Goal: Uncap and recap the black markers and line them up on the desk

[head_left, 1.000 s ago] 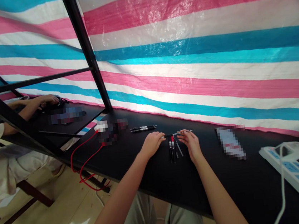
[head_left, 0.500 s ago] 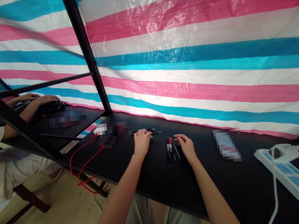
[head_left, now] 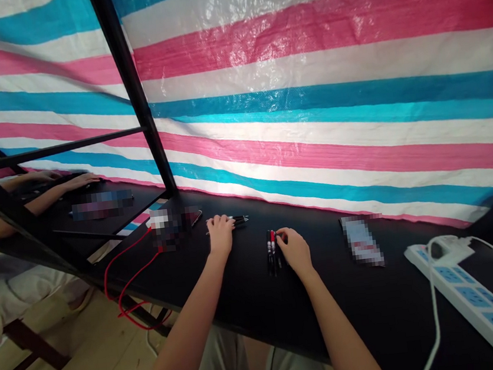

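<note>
We can read no text, brand or number anywhere. Taking the row of pens [head_left: 272,252] as our landmark, we find its pale marks too small to make out; to its right, the pale flat item [head_left: 362,242] is pixelated, as is the dark clutter [head_left: 168,231] to its left, hiding any lettering from us.

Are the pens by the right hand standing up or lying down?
Lying down: the pens stretch flat along the desk beside the right hand.

Glare speckles the bright striped sheet [head_left: 308,103], while the desk [head_left: 250,291] below is dim and partly pixelated.
</note>
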`<state>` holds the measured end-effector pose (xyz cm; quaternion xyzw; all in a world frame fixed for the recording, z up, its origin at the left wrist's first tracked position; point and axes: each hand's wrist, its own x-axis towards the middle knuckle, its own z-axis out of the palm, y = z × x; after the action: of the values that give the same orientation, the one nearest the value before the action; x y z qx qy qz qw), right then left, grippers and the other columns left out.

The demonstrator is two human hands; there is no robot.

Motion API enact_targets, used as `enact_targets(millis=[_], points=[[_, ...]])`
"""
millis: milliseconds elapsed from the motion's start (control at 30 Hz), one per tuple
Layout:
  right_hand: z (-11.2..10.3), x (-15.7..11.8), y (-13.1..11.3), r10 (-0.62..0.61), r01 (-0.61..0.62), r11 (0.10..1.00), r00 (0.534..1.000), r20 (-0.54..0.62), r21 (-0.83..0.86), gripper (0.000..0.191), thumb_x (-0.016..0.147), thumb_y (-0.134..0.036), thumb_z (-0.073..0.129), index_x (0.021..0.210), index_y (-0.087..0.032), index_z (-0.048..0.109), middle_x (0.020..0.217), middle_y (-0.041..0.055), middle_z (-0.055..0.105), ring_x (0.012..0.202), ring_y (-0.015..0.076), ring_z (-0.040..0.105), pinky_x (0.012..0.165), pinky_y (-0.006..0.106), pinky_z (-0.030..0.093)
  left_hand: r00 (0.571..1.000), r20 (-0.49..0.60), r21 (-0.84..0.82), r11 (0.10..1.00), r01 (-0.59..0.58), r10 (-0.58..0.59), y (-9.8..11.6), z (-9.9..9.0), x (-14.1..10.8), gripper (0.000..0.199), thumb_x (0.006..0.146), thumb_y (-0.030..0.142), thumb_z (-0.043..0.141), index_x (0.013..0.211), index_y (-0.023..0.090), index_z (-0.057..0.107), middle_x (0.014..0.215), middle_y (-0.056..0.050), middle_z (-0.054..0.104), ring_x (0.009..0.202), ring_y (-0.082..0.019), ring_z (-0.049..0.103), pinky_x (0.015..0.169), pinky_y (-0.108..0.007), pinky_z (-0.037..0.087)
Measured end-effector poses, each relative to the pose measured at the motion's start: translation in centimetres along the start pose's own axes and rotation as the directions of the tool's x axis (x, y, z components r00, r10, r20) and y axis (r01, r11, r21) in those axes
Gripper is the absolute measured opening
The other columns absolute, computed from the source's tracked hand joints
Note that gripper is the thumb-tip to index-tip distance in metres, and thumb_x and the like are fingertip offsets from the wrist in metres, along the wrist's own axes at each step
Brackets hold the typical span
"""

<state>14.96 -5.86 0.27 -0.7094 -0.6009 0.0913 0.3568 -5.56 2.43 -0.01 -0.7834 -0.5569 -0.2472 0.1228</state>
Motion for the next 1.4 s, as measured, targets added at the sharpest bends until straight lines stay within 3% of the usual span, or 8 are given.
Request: enact_targets(millis=[233, 467, 733, 1033, 1167, 1267, 1333, 1400], points=[[-0.2, 0.0, 0.2, 0.058, -0.051, 0.988, 0.997, 0.045, -0.146, 0.012, 0.075, -0.027, 0.049, 0.08, -0.02, 0.057, 0.078, 0.0017, 0.053, 0.07, 0.0138, 0.051, 0.057, 0.022, 0.032, 0.999, -0.029, -0.058, 0.998, -0.028, 0.026, 1.3, -1.2, -0.4, 0.019, 0.082, 0.026, 0.05, 0.099, 0.021, 0.053, 0.097, -0.007, 0.053, 0.092, -0.022, 0.043, 0.084, -0.038, 0.027], [-0.9, 0.1, -0.9, 0.205, -0.142, 0.922, 0.968, 0.144, -0.359, 0.013, 0.079, -0.022, 0.042, 0.085, -0.014, 0.051, 0.078, 0.0084, 0.058, 0.072, 0.0203, 0.058, 0.057, 0.026, 0.035, 0.978, 0.114, -0.22, 0.965, -0.145, 0.173, 5.2, -1.3, -2.2, 0.029, 0.084, 0.045, 0.039, 0.077, 0.019, 0.051, 0.082, -0.002, 0.052, 0.084, -0.019, 0.045, 0.078, -0.034, 0.027], [-0.8, 0.0, -1.7, 0.248, -0.163, 0.89, 0.956, 0.153, -0.425, 0.015, 0.079, -0.019, 0.04, 0.089, -0.011, 0.048, 0.084, 0.0148, 0.06, 0.08, 0.0253, 0.06, 0.063, 0.03, 0.04, 0.944, 0.253, -0.281, 0.95, -0.137, 0.211, 5.8, -1.2, -2.0, 0.04, 0.079, 0.058, 0.036, 0.078, 0.02, 0.048, 0.085, -0.002, 0.047, 0.085, -0.019, 0.045, 0.078, -0.034, 0.029], [-1.1, -0.3, -1.5, 0.234, -0.176, 0.912, 0.965, 0.116, -0.371, 0.014, 0.078, -0.021, 0.042, 0.084, -0.013, 0.052, 0.08, 0.0145, 0.061, 0.076, 0.0243, 0.06, 0.059, 0.029, 0.039, 0.929, 0.316, -0.297, 0.95, -0.098, 0.194, 5.3, -1.2, -1.6, 0.012, 0.076, 0.033, 0.048, 0.079, 0.022, 0.049, 0.085, -0.001, 0.05, 0.086, -0.019, 0.048, 0.073, -0.032, 0.033], [-1.2, 0.2, -0.2, 0.273, -0.251, 0.945, 0.958, 0.085, -0.208, 0.014, 0.074, -0.027, 0.045, 0.072, -0.016, 0.054, 0.076, 0.0113, 0.061, 0.071, 0.0223, 0.059, 0.057, 0.028, 0.038, 0.928, 0.312, -0.376, 0.923, -0.078, 0.205, 4.5, -1.5, -1.5, 0.009, 0.078, 0.029, 0.048, 0.079, 0.02, 0.049, 0.079, 0.0, 0.053, 0.078, -0.015, 0.05, 0.064, -0.026, 0.033], [-1.2, 1.0, 1.2, 0.285, -0.29, 0.951, 0.957, 0.057, 0.108, 0.015, 0.07, -0.03, 0.048, 0.067, -0.018, 0.055, 0.064, 0.0049, 0.059, 0.064, 0.0175, 0.056, 0.054, 0.025, 0.038, 0.937, 0.265, -0.409, 0.907, -0.104, 0.227, 4.3, -1.9, -1.4, 0.01, 0.08, 0.029, 0.049, 0.079, 0.019, 0.052, 0.073, 0.001, 0.054, 0.073, -0.014, 0.05, 0.064, -0.025, 0.033], [-1.2, 1.5, 1.8, 0.338, -0.328, 0.855, 0.94, 0.048, 0.401, 0.016, 0.07, -0.033, 0.048, 0.071, -0.018, 0.055, 0.058, 0.0009, 0.056, 0.051, 0.0134, 0.051, 0.046, 0.023, 0.037, 0.948, 0.197, -0.436, 0.889, -0.143, 0.249, 4.3, -2.2, -1.4, 0.012, 0.081, 0.03, 0.049, 0.082, 0.02, 0.054, 0.074, 0.001, 0.056, 0.074, -0.014, 0.051, 0.067, -0.026, 0.034], [-1.2, 1.9, 2.0, 0.384, -0.308, 0.685, 0.923, 0.032, 0.66, 0.019, 0.069, -0.036, 0.049, 0.073, -0.018, 0.052, 0.056, -0.0019, 0.055, 0.039, 0.0089, 0.04, 0.039, 0.022, 0.035, 0.958, 0.117, -0.46, 0.869, -0.181, 0.262, 4.5, -2.5, -1.4, 0.015, 0.083, 0.032, 0.048, 0.087, 0.02, 0.055, 0.077, 0.0, 0.057, 0.078, -0.015, 0.051, 0.071, -0.027, 0.035]])
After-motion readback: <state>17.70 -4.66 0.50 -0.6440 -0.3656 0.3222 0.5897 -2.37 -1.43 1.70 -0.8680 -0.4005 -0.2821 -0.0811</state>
